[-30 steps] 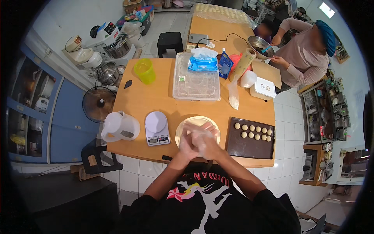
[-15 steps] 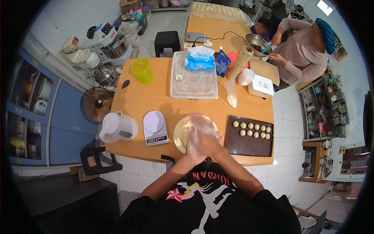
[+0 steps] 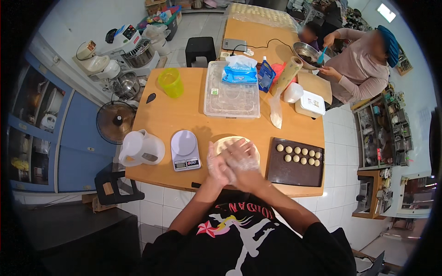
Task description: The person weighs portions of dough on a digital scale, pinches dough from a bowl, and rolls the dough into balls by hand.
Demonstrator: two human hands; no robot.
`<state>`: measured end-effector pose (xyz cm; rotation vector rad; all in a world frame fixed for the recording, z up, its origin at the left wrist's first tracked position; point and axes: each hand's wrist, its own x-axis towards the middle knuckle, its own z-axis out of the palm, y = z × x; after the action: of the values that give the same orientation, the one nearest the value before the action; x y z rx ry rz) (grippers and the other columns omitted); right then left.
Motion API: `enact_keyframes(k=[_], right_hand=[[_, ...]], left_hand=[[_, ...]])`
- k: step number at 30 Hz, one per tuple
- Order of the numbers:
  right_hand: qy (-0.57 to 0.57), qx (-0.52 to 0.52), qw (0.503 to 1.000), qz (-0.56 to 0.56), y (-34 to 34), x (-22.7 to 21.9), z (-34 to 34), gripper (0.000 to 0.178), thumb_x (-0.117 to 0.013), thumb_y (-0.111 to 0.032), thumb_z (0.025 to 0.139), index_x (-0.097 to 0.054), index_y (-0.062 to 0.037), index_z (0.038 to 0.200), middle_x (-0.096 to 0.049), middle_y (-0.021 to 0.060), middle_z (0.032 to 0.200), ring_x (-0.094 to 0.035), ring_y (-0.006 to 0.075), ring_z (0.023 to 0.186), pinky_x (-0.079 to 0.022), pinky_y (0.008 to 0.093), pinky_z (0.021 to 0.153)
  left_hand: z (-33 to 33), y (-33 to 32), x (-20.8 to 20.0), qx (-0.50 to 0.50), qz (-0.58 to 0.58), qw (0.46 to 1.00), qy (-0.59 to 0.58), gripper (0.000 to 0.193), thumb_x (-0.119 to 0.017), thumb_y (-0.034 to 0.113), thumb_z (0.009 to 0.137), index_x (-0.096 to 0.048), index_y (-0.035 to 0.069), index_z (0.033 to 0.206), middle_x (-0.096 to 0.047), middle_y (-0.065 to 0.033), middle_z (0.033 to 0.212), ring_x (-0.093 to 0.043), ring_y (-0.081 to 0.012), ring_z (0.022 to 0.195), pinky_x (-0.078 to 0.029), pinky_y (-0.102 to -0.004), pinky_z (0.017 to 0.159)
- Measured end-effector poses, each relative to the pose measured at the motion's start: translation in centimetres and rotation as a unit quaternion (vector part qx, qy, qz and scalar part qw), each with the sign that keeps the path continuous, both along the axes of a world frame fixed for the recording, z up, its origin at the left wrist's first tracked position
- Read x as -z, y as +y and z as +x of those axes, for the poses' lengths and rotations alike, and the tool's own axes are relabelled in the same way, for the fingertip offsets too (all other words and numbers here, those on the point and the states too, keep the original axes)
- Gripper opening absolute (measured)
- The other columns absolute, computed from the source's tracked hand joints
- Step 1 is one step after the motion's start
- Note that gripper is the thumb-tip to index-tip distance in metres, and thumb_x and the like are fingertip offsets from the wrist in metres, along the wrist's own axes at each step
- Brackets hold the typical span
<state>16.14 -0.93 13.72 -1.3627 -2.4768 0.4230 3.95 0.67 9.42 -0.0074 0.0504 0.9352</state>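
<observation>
My hands meet palm to palm over the near side of a round pale-gold plate [image 3: 220,141]. White powder coats both of them. My right hand [image 3: 243,164] lies across the left with its fingers stretched out and a little spread. My left hand [image 3: 218,166] is underneath, its thumb up; the right covers most of its other fingers. Whatever may be between the palms is hidden. To the right, a dark brown baking tray [image 3: 294,172] bears two rows of small pale dough balls [image 3: 296,158] toward its far side. A white digital kitchen scale [image 3: 185,151] stands left of the plate.
A white jug [image 3: 142,146] stands at the table's left, with a yellow-green cup [image 3: 171,83] beyond. Tissues [image 3: 239,74] top a clear lidded box [image 3: 231,103]. Farther right are a film roll [image 3: 290,73] and white tub [image 3: 310,105]. A person [image 3: 359,60] stirs a metal bowl [image 3: 307,54].
My hands have shifted slightly left and stayed together; the right is less blurred and its fingers show more clearly. Across the table, the co-worker's spatula has moved in the bowl.
</observation>
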Motion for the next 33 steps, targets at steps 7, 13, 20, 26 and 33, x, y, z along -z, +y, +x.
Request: enact_keyframes(k=[7, 13, 20, 26, 33], right_hand=[[0.428, 0.061, 0.896, -0.104, 4.7, -2.3, 4.4, 0.068, -0.01, -0.049, 0.099, -0.039, -0.0057, 0.143, -0.033, 0.0181, 0.15, -0.025, 0.0355, 0.141, -0.01, 0.0479, 0.116], [0.204, 0.077, 0.976, -0.016, 4.8, -0.7, 5.1, 0.056, -0.027, -0.04, 0.1, -0.031, -0.0123, 0.148, -0.018, 0.0188, 0.156, -0.013, 0.0364, 0.145, -0.006, 0.0614, 0.111], [0.116, 0.0, 0.99, -0.082, 0.1, -1.0, -1.2, 0.062, -0.03, -0.046, 0.098, -0.024, -0.0127, 0.15, -0.006, 0.0173, 0.158, -0.005, 0.0433, 0.144, -0.003, 0.0666, 0.108], [0.115, 0.167, 0.976, -0.082, 2.3, -0.3, 0.1, 0.064, -0.034, -0.046, 0.097, -0.021, -0.0136, 0.151, -0.011, 0.0261, 0.154, -0.009, 0.0472, 0.142, -0.007, 0.0685, 0.107], [-0.006, 0.085, 0.994, -0.07, 2.1, 1.5, 1.5, 0.067, -0.035, -0.049, 0.095, -0.016, -0.018, 0.152, -0.013, 0.0257, 0.154, -0.013, 0.0446, 0.142, -0.011, 0.0666, 0.108]], left_hand=[[0.2, 0.1, 0.3, -0.008, -0.061, 0.998, -0.02, 0.081, -0.032, 0.063, 0.093, -0.041, -0.003, 0.138, -0.044, -0.0196, 0.141, -0.04, -0.0309, 0.133, -0.031, -0.0462, 0.111], [0.7, 0.1, -1.1, -0.03, -0.037, 0.999, 0.012, 0.077, -0.035, 0.062, 0.093, -0.04, 0.002, 0.141, -0.037, -0.018, 0.147, -0.032, -0.0313, 0.138, -0.027, -0.0515, 0.113], [3.9, 0.4, -0.4, -0.218, 0.07, 0.921, -0.316, 0.067, -0.032, 0.067, 0.091, -0.022, 0.035, 0.149, -0.026, -0.0024, 0.151, -0.019, -0.0216, 0.143, -0.018, -0.0462, 0.116], [3.8, -1.4, -1.8, -0.191, 0.041, 0.962, 0.191, 0.074, -0.031, 0.066, 0.093, -0.008, 0.03, 0.153, -0.024, -0.0025, 0.153, -0.017, -0.0222, 0.144, -0.013, -0.0417, 0.117], [2.7, 0.2, -4.6, -0.151, -0.132, 0.97, 0.137, 0.088, -0.04, 0.079, 0.08, -0.012, 0.034, 0.151, -0.027, -0.002, 0.151, -0.024, -0.021, 0.141, -0.018, -0.0486, 0.115]])
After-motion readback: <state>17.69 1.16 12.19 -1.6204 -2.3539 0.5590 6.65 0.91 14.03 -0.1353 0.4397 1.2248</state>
